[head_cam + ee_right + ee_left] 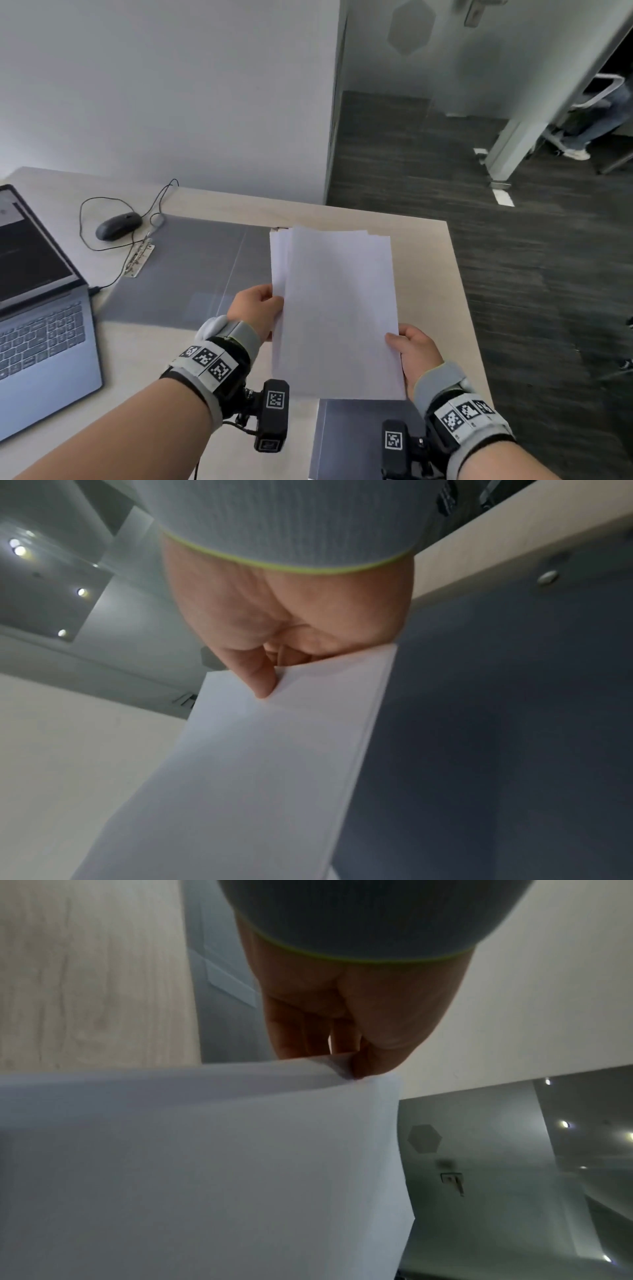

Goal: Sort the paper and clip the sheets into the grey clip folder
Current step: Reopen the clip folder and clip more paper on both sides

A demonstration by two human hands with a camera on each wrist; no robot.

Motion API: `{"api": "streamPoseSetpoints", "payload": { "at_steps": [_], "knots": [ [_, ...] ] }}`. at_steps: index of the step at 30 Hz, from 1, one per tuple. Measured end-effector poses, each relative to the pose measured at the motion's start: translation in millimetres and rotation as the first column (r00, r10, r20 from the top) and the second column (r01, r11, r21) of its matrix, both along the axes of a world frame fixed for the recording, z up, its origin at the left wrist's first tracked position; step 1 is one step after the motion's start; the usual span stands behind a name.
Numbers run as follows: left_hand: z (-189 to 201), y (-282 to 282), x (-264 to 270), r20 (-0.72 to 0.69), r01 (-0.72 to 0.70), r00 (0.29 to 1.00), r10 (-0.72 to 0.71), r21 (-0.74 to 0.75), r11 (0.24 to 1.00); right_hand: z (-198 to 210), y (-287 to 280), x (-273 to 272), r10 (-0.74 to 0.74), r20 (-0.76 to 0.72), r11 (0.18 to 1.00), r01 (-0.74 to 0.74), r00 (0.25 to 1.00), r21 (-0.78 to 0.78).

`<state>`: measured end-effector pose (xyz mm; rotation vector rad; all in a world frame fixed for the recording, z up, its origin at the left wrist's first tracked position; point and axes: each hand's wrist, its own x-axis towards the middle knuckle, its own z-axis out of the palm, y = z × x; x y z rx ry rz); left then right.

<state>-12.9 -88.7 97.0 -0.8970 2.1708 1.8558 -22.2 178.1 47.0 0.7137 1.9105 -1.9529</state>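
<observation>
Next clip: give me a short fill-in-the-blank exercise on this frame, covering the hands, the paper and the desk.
1. The stack of white paper sheets is held by ____ hands, the left hand and the right hand.
2. The open grey clip folder holds ____ sheets.
3. The black computer mouse lies ____ the silver laptop.

Missing words: both; no; beyond
</observation>
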Motion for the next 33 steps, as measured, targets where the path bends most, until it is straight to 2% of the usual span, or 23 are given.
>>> {"api": "streamPoseSetpoints", "payload": {
  "at_steps": [3,6,9,12,16,22,25,26,27,28,30,32,33],
  "knots": [
    [-7.1,-20.6,5.1,0.074,-0.059,0.996,0.057,0.019,0.998,-0.5,-21.2,-1.9,0.061,0.0,0.998,-0.061,0.998,0.031],
    [-19.3,-47.3,11.2,0.156,-0.038,0.987,0.024,0.09,0.995,-5.7,-44.5,-2.5,0.136,0.042,0.99,-0.138,0.99,0.043],
    [-29.4,-76.0,14.1,0.163,-0.06,0.985,0.051,0.048,0.997,-13.1,-66.6,-5.3,0.167,0.068,0.976,-0.174,0.984,0.129],
    [-43.8,-115.4,16.2,0.193,-0.093,0.975,0.107,-0.083,0.992,-15.4,-89.2,-12.3,0.14,0.072,0.964,-0.153,0.987,0.217],
    [-65.1,-179.9,17.1,0.307,0.006,0.946,0.104,-0.338,0.941,-19.3,-114.3,-25.0,0.117,0.134,0.957,-0.148,0.984,0.25],
    [-84.7,-236.8,10.1,0.432,0.121,0.896,0.101,-0.457,0.881,-37.3,-144.4,-40.3,0.079,0.173,0.959,-0.122,0.982,0.254],
    [-84.0,-246.0,1.9,0.434,0.173,0.891,0.133,-0.595,0.785,-49.6,-157.1,-43.3,0.08,0.17,0.967,-0.118,0.982,0.227],
    [-84.0,-245.0,-2.5,0.399,0.176,0.909,0.119,-0.628,0.758,-50.9,-161.5,-42.9,0.081,0.157,0.971,-0.114,0.984,0.211],
    [-84.5,-241.0,-8.1,0.332,0.144,0.939,0.085,-0.606,0.782,-51.4,-165.9,-42.6,0.081,0.145,0.976,-0.108,0.986,0.188],
    [-82.3,-234.1,-14.4,0.247,0.097,0.968,0.039,-0.513,0.853,-49.3,-170.5,-42.5,0.086,0.135,0.982,-0.108,0.987,0.157],
    [-72.5,-213.9,-24.9,0.134,0.058,0.991,-0.032,-0.198,0.978,-40.6,-178.8,-41.2,0.097,0.087,0.991,-0.104,0.992,0.08],
    [-63.1,-198.7,-37.6,0.072,0.082,0.994,-0.085,0.05,0.995,-29.9,-187.3,-43.6,0.081,-0.002,0.997,-0.081,0.997,0.006],
    [-58.0,-193.4,-43.4,0.025,0.094,0.995,-0.096,0.084,0.992,-22.8,-190.8,-45.7,0.08,-0.055,0.997,-0.081,0.995,-0.012]
  ]
}}
